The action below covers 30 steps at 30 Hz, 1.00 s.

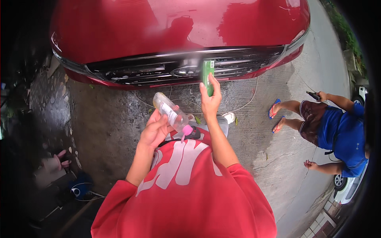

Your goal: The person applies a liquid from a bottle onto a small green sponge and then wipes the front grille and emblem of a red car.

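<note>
My left hand (156, 127) grips a clear plastic bottle (167, 109) with a white label, tilted so its pink cap points toward me. My right hand (211, 95) holds a flat green rectangular object (206, 71), like a box or pad, up at the black front grille (246, 63) of a red car (131, 31); whether it touches the grille I cannot tell. The car's round emblem is partly behind the green object.
A person (339, 131) in a blue shirt stands at the right holding a dark nozzle (313, 95). A hose (248, 101) lies on the wet concrete (99, 131). A blue bucket (81, 186) is at lower left; a white car (345, 186) is behind the person.
</note>
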Each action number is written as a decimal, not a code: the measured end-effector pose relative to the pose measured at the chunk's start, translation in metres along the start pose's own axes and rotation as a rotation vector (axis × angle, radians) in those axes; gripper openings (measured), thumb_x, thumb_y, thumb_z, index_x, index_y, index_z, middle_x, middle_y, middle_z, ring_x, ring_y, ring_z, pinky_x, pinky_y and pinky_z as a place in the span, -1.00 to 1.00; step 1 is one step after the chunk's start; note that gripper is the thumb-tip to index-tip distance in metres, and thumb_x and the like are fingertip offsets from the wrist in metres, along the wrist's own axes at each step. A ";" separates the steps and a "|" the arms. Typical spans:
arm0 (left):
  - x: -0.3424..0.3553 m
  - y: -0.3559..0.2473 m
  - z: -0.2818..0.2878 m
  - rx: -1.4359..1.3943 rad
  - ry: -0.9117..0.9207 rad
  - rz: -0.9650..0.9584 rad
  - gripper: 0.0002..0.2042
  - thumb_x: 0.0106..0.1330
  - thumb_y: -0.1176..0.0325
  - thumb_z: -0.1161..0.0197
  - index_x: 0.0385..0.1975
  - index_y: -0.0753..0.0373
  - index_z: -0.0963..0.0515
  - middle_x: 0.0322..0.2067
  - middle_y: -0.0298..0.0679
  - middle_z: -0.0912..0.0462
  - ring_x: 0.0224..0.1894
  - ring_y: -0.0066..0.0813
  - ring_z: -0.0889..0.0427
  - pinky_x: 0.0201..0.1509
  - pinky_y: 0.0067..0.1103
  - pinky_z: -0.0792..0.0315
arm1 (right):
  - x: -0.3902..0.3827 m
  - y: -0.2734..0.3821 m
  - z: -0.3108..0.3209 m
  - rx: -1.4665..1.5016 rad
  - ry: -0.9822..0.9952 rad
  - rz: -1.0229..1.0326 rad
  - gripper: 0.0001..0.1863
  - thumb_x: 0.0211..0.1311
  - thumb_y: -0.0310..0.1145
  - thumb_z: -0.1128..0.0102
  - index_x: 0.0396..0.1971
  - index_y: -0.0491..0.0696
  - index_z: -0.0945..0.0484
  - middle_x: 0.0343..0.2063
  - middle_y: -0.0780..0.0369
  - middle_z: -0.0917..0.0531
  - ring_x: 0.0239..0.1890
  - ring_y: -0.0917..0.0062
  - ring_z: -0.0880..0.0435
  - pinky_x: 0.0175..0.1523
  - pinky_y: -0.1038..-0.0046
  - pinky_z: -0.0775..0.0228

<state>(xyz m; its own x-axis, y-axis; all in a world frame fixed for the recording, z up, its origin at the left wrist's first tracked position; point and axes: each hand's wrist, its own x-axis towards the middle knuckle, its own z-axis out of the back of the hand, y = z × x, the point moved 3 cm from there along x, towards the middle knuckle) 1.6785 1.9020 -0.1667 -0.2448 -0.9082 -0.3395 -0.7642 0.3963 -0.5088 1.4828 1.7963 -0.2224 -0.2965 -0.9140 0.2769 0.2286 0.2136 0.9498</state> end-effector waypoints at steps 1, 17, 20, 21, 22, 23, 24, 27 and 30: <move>0.000 -0.001 -0.004 0.020 -0.020 0.018 -0.46 0.39 0.40 -0.18 0.31 0.25 -0.13 0.25 -0.01 -0.37 0.14 -0.15 -0.57 0.17 -0.25 -0.54 | -0.003 0.000 -0.003 0.011 -0.020 0.007 -0.55 0.17 -0.44 -0.29 0.10 -0.14 -0.56 0.06 0.01 -0.58 0.16 0.27 -0.53 0.26 0.38 -0.28; 0.015 0.020 -0.021 0.118 -0.060 0.176 -0.46 0.38 0.40 -0.21 0.30 0.27 -0.15 0.23 -0.03 -0.39 0.14 -0.10 -0.57 0.13 -0.27 -0.59 | 0.057 -0.015 0.066 -0.721 0.085 0.150 -0.55 0.07 -0.29 -0.33 0.04 0.27 -0.62 0.08 0.11 -0.52 -0.22 0.16 -0.70 -0.13 0.21 -0.58; 0.019 0.021 -0.030 0.142 -0.012 0.190 -0.46 0.38 0.39 -0.21 0.30 0.27 -0.15 0.23 -0.03 -0.39 0.15 -0.10 -0.57 0.14 -0.26 -0.58 | 0.094 -0.033 0.107 -0.771 -0.006 0.198 -0.55 0.07 -0.26 -0.33 0.04 0.29 -0.61 0.04 0.14 -0.57 -0.19 0.14 -0.70 -0.11 0.21 -0.59; 0.019 0.022 -0.030 0.161 0.004 0.197 -0.46 0.38 0.39 -0.21 0.30 0.27 -0.16 0.23 -0.03 -0.39 0.15 -0.10 -0.56 0.14 -0.27 -0.58 | 0.112 -0.038 0.131 -0.800 -0.079 0.152 -0.56 0.09 -0.25 -0.31 0.05 0.28 -0.62 0.02 0.15 -0.60 -0.18 0.11 -0.70 -0.10 0.19 -0.58; 0.020 0.023 -0.030 0.161 0.005 0.198 -0.46 0.38 0.39 -0.21 0.30 0.27 -0.16 0.23 -0.03 -0.39 0.15 -0.10 -0.56 0.14 -0.27 -0.58 | 0.124 -0.038 0.143 -0.795 -0.089 0.125 -0.56 0.11 -0.23 -0.30 0.06 0.27 -0.61 0.04 0.13 -0.59 -0.19 0.10 -0.70 -0.12 0.20 -0.58; 0.021 0.025 -0.028 0.147 -0.011 0.178 -0.45 0.38 0.39 -0.21 0.30 0.27 -0.15 0.23 -0.02 -0.39 0.15 -0.09 -0.56 0.14 -0.26 -0.58 | 0.119 -0.038 0.138 -0.796 -0.089 0.124 -0.56 0.11 -0.23 -0.30 0.06 0.27 -0.61 0.04 0.13 -0.59 -0.19 0.10 -0.70 -0.12 0.20 -0.58; 0.022 0.027 -0.028 0.133 -0.027 0.157 -0.45 0.37 0.39 -0.22 0.30 0.26 -0.15 0.23 -0.02 -0.39 0.15 -0.09 -0.56 0.14 -0.26 -0.58 | 0.104 -0.039 0.125 -0.775 -0.098 0.063 -0.56 0.10 -0.23 -0.30 0.06 0.27 -0.61 0.04 0.14 -0.58 -0.18 0.10 -0.70 -0.11 0.19 -0.58; 0.021 0.033 -0.034 0.141 -0.050 0.169 -0.46 0.37 0.39 -0.21 0.29 0.28 -0.16 0.23 -0.03 -0.39 0.16 -0.11 -0.56 0.15 -0.26 -0.58 | 0.049 -0.014 0.057 -0.609 0.131 0.076 -0.53 0.06 -0.23 -0.32 0.06 0.32 -0.60 0.07 0.13 -0.56 -0.14 0.09 -0.68 -0.07 0.16 -0.57; 0.021 0.031 -0.035 0.156 -0.012 0.167 -0.47 0.38 0.40 -0.19 0.30 0.27 -0.16 0.24 -0.03 -0.39 0.16 -0.13 -0.55 0.17 -0.25 -0.57 | 0.071 -0.030 0.088 -0.673 0.063 0.155 -0.56 0.07 -0.23 -0.32 0.03 0.32 -0.62 0.08 0.15 -0.56 -0.15 0.13 -0.70 -0.07 0.17 -0.58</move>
<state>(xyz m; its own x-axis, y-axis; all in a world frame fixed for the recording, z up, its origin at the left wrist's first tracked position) 1.6287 1.8905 -0.1615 -0.3527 -0.8268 -0.4382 -0.6121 0.5581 -0.5602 1.3734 1.7555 -0.2190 -0.1636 -0.9130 0.3738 0.7957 0.1019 0.5971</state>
